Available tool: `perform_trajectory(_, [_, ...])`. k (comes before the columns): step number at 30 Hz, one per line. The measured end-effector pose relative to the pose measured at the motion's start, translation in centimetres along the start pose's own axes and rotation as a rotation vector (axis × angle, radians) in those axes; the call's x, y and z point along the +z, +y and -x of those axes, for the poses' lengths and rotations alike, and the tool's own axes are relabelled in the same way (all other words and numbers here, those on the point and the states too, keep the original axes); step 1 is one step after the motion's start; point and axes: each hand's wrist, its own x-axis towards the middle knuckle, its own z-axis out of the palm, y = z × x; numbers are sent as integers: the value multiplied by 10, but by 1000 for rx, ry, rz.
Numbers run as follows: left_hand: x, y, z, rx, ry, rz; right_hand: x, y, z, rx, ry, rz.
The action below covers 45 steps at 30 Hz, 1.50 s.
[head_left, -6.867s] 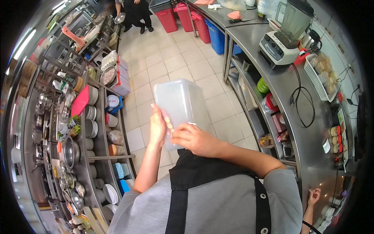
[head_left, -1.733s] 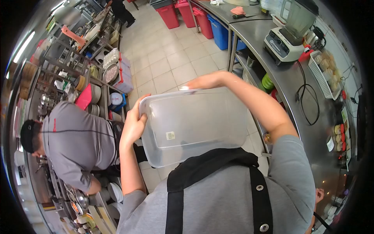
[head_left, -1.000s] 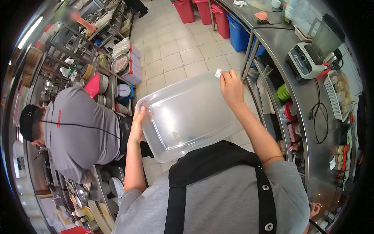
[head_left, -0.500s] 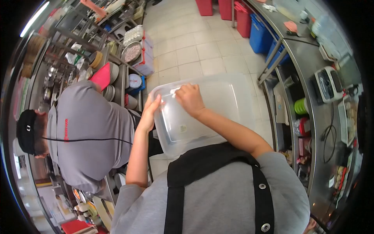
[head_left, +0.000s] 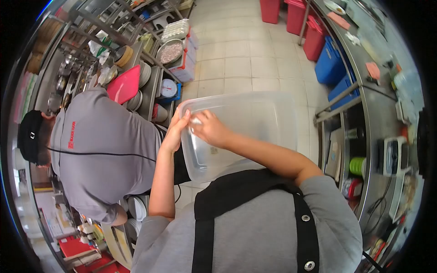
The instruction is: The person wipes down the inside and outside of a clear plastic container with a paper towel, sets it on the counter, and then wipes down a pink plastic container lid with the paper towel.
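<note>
A translucent plastic tub (head_left: 259,118) is held in front of my body, above the tiled floor. My left hand (head_left: 174,134) grips its left rim, thumb on the near side and the other fingers mostly hidden behind the wall. My right hand (head_left: 210,129) is closed over the tub's left part, close to my left thumb. A small white wad (head_left: 196,121) shows at its fingertips; whether it is cloth or paper I cannot make out. A small pale label (head_left: 213,150) is on the tub below my right hand.
Another person (head_left: 100,154) in a grey shirt bends over the left counter, close to my left arm. A pink tray (head_left: 124,85) and a dial scale (head_left: 168,88) stand beyond. To the right runs a steel counter (head_left: 353,57), with blue bins (head_left: 328,61) and red bins (head_left: 314,38) by it.
My right hand has shifted left and slightly down across the tub, closer to my left hand. My left hand keeps its hold on the rim. The camera view has turned a little.
</note>
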Motion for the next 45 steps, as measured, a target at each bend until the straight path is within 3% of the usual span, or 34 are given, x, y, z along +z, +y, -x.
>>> perform_trajectory(3, [-3,5,-34,-26,112,53,-13,33,14,-376,-353,-157])
perform_trajectory(5, [-6,7,-63,-49,174,121,-26,54,11,-319,-614,-452])
perform_trajectory(8, [-9,1,-99,-97,352,217,-43,115,-19,28,-1115,-689])
perform_trajectory(11, [-10,-10,-131,-233,462,352,-107,156,-65,379,-1320,-762])
perform_trajectory(14, [-18,-35,-163,-328,498,440,-146,203,-97,52,-1358,-541])
perform_trajectory(17, [-19,-29,-199,-401,460,440,-146,234,-113,37,-1380,-475])
perform_trajectory(19, [-32,-25,-227,-437,403,403,-154,233,-128,118,-1300,-380])
perform_trajectory(20, [-48,-21,-238,-397,248,506,-154,238,-132,160,-1266,-331])
perform_trajectory(23, [-115,-47,-263,-186,406,684,-151,274,-142,288,-1147,-278])
perform_trajectory(25, [-177,-69,-279,-55,716,1147,-160,299,-133,439,-1016,-292])
perform_trajectory(26, [-228,-98,-282,14,771,1365,-163,309,-124,479,-973,-280])
perform_trajectory(27, [-295,-156,-285,90,561,1460,-166,317,-117,534,-914,-260])
perform_trajectory(28, [-266,-112,-292,125,1136,1126,-172,325,-109,594,-848,-231])
perform_trajectory(29, [-294,-128,-293,131,1082,957,-179,329,-101,682,-757,-203])
perform_trajectory(30, [-334,-154,-299,136,1166,1018,-187,331,-93,764,-665,-175])
perform_trajectory(31, [-352,-156,-309,112,1265,1339,-199,333,-86,830,-581,-147])
perform_trajectory(33, [-374,-164,-329,127,1247,1428,-237,324,-92,1014,-490,10])
perform_trajectory(35, [-371,-160,-341,394,1214,1489,-270,313,-95,1117,-343,178])
perform_trajectory(37, [-377,-162,-332,587,447,1245,-301,310,-82,1145,-151,368])
perform_trajectory(38, [-372,-158,-340,415,1175,1234,-319,313,-73,1150,-75,459])
perform_trajectory(39, [-349,-167,-346,264,1285,1100,-340,310,-72,1196,-5,551])
perform_trajectory(42, [-280,-170,-349,20,1105,865,-403,304,-63,1358,107,752])
perform_trajectory(45, [-212,-154,-354,-93,964,767,-452,309,-28,1408,200,853])
